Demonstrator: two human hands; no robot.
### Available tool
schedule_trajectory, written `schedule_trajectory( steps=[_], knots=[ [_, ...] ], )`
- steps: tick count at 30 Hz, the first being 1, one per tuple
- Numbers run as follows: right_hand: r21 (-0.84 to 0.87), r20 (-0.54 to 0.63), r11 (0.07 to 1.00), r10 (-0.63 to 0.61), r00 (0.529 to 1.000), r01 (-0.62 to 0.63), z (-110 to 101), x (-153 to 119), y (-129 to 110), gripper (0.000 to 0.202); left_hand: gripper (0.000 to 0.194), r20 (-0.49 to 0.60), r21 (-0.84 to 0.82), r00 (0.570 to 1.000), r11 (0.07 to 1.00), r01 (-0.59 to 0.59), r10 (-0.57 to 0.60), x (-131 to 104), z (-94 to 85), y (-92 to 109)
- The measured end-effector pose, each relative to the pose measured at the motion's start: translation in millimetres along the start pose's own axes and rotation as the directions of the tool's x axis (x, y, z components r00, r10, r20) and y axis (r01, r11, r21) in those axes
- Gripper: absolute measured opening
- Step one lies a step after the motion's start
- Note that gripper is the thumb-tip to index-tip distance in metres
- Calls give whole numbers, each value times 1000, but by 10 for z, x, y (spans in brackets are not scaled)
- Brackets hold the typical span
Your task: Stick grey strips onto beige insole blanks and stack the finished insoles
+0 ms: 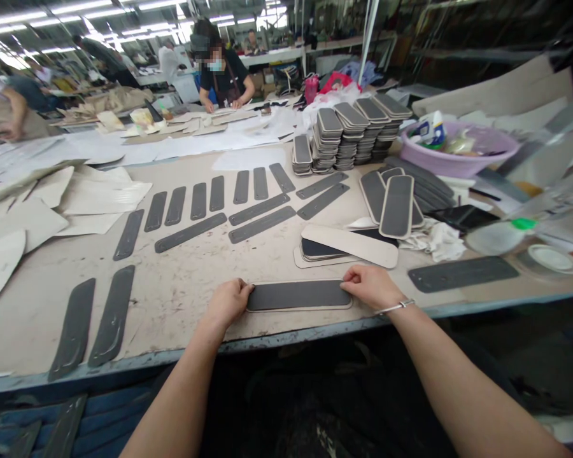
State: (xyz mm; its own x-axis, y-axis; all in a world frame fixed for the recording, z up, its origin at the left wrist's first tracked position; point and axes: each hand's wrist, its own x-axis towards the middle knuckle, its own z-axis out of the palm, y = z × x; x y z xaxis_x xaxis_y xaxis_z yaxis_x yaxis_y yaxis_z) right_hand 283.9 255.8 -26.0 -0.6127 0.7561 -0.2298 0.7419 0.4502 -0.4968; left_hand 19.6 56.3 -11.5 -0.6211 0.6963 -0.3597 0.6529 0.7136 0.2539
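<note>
Flat near the table's front edge lies a long dark grey strip [298,295] with rounded corners, on a slightly larger beige backing whose rim shows around it. My left hand [232,300] pinches its left end between thumb and fingers. At the other end, my right hand [368,286] pinches the upper right corner; a bracelet is on that wrist. Just beyond lies a small pile of similar pieces, topped by a beige strip [351,245] set askew. Several dark grey strips [262,224], some with shiny streaks, are spread over the table to the left and behind.
Stacks of finished-looking panels [348,130] stand at the back right, near a purple basin [458,149]. Loose panels [397,207], a white cloth [434,240] and a round tub [549,259] sit to the right. Beige sheets [90,191] cover the left. A masked co-worker [224,76] works across the table.
</note>
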Motion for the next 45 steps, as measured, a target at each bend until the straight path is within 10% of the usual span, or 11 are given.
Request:
schedule_trajectory(
  steps=[12,19,26,45],
  knots=[
    [9,4,1000,-13,1000,13,22,-21,4,7,29,-50,-13,999,1000,-3,2,1,72,-58],
    [14,1,999,-37,999,37,21,-20,2,8,15,-200,-126,964,971,-203,176,-52,40,-159],
    [9,2,999,-43,999,43,25,-23,11,7,21,-84,-141,996,990,-11,-1,7,-5,-83],
    [13,0,999,-32,999,32,18,-43,-15,9,19,-79,-20,997,1000,19,-21,71,21,-33]
  ],
)
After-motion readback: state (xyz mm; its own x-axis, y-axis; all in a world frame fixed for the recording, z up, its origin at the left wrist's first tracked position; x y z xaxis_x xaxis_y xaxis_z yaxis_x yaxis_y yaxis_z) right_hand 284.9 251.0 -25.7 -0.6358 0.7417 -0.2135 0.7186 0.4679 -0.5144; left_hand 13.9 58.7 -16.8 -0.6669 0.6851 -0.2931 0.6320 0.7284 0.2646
